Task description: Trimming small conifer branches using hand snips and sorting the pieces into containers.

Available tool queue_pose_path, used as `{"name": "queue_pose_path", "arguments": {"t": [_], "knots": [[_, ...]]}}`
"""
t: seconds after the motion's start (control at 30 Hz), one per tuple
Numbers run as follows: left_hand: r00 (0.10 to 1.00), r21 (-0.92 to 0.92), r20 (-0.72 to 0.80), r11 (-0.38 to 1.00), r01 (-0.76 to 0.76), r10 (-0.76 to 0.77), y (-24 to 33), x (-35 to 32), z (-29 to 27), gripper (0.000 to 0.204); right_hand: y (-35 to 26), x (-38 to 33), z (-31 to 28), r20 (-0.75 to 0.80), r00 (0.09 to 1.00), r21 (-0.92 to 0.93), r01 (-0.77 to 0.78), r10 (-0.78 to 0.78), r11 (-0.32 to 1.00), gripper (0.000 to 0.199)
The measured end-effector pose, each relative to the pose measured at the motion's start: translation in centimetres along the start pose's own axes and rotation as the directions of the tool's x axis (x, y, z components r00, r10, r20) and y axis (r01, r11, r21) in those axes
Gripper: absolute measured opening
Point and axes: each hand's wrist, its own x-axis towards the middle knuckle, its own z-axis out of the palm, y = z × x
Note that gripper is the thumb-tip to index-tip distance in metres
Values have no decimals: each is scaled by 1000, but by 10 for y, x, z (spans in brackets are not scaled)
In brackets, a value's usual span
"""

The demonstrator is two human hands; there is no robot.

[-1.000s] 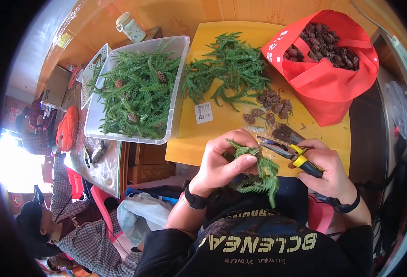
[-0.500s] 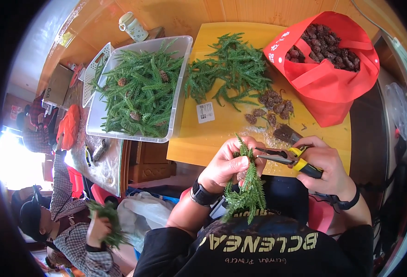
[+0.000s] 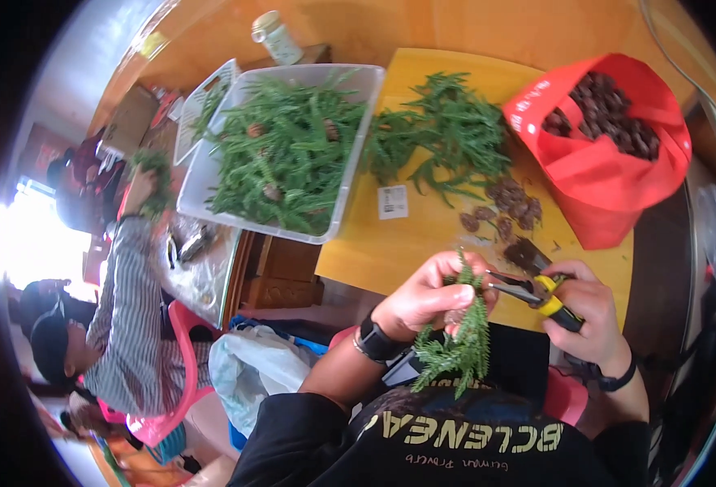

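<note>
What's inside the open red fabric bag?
Brown, scaly pine cones show through the mouth of the red fabric bag; its walls and the top cones hide whatever lies deeper.

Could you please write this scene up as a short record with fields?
Left hand: left hand pinches a green sprig
Right hand: right hand grips yellow-and-black pliers, jaws parted, tips toward the sprig; contact unclear
Table: yellow tabletop with loose green branches, loose pine cones, white label
Bin: translucent plastic bin, filled with branches and some cones
Bag: red bag, open, holding many cones
Co-worker: a hand at far left holds greenery
</note>
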Motion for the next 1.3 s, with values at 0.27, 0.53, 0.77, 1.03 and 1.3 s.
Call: {"name": "queue_pose_path", "arguments": {"t": [0.27, 0.53, 0.77, 1.03, 1.3], "knots": [[998, -41, 60, 999, 29, -27, 1, -3, 6, 33, 0, -4, 7, -10, 1000, 9, -23, 23, 1000, 15], [998, -114, 57, 992, 48, -42, 3, 6, -1, 17, 1, 2, 5, -72, 994, -49, -80, 76, 996, 12], [982, 421, 18, 889, -178, 188, 16, 13, 4, 18, 2, -8, 3, -129, 951, 14, -283, 282, 959, 13], [954, 539, -47, 811, -227, 297, 22, 13, 8, 21, -2, 5, -3, -66, 990, -115, -133, 126, 984, 15], [952, 344, -64, 902, -259, 298, 13, 14, -6, 27, 4, 5, -6, -51, 997, -81, -68, 64, 994, 23]]}}
